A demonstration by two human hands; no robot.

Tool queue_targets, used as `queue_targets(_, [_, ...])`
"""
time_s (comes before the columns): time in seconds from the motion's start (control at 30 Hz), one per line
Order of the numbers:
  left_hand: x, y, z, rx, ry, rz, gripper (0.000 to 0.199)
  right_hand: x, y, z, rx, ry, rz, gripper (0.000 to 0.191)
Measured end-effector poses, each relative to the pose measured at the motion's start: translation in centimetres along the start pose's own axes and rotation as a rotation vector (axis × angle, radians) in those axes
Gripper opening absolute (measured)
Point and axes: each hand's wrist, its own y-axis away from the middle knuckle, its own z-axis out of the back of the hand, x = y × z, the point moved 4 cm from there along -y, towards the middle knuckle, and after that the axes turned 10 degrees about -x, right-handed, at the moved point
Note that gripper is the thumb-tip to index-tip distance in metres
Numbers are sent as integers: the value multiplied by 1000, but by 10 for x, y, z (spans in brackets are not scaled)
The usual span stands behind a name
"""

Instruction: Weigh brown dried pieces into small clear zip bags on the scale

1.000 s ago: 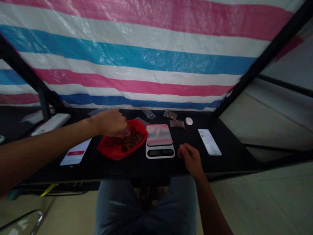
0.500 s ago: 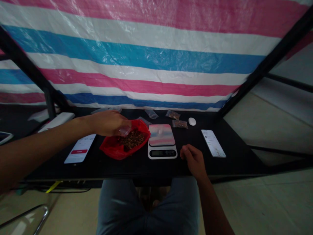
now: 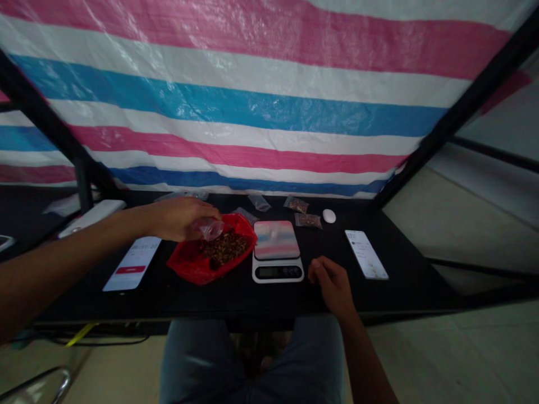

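Note:
My left hand [image 3: 183, 217] is closed around a small clear plastic cup [image 3: 209, 228], tilted over the red plastic bag [image 3: 185, 266]. Brown seed-like grains [image 3: 227, 247] fill the bag's open mouth, just below the cup. To the right of the bag stands a white kitchen scale [image 3: 278, 249] with a bare, shiny weighing plate. My right hand [image 3: 333, 283] rests on the black table [image 3: 273, 300] beside the scale, fingers curled in and seemingly holding nothing.
Two small filled zip bags [image 3: 309, 220] lie behind the scale, near a clear bag [image 3: 259, 202] and a white oval object [image 3: 329, 216]. One phone [image 3: 366, 254] lies at right, another phone [image 3: 132, 264] at left. Striped sheeting [image 3: 252, 129] hangs behind.
My left hand has tipped the cup so more of it shows over the grains. The whole view has shifted slightly; my right hand stays by the scale.

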Motion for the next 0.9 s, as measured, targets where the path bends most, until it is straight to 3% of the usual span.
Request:
queue_targets(0.1, [-8, 0, 3, 75, 204, 35, 38, 1, 0, 0, -5, -1, 3, 54])
queue_targets(0.2, [-12, 1, 7, 64, 385, 118, 45, 1, 0, 0, 0, -4, -2, 54])
queue_targets(0.33, [-14, 4, 10, 34, 455, 113, 42, 1, 0, -1, 12, -7, 1, 55])
queue_targets(0.43, [-13, -2, 16, -54, 435, 60, 40, 0, -1, -1, 14, -5, 8, 55])
queue_targets(0.53, [-7, -27, 18, -193, 411, 40, 42, -1, -1, -1, 13, -2, 0, 53])
queue_targets(0.63, [3, -71, 5, -262, 293, 18, 44, 0, -1, -1, 6, -6, 0, 51])
queue_targets(0.77, [14, -124, -33, -188, 90, 63, 65, -3, 1, -1, -56, -35, 13, 39])
queue_targets(0.9, [15, -135, -59, -111, -84, 67, 88, -12, -10, 2, -178, -10, 33, 25])
